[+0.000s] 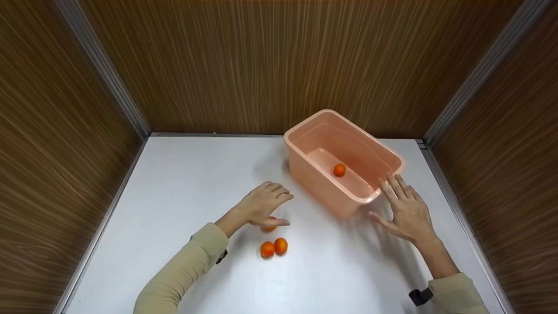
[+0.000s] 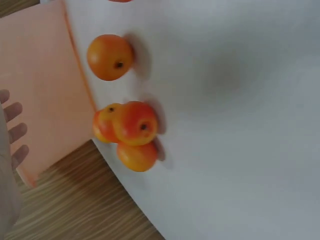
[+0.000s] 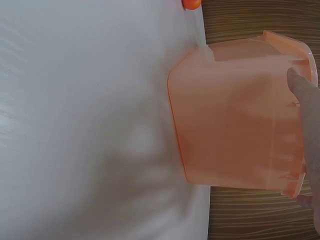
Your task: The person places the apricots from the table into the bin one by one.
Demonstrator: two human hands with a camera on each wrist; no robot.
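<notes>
Left hand point(image 1: 261, 204) fingers curled over small orange point(image 1: 270, 226) on table point(image 1: 183, 183); right hand point(image 1: 407, 211) fingers spread wide, touching near-right rim of pink tub point(image 1: 305, 174).

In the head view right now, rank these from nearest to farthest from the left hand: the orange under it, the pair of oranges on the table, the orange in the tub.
1. Orange under the left hand, touching its fingers.
2. Pair of oranges: just toward the person, on the table.
3. Orange in the tub: to the right, inside the pink tub.
</notes>
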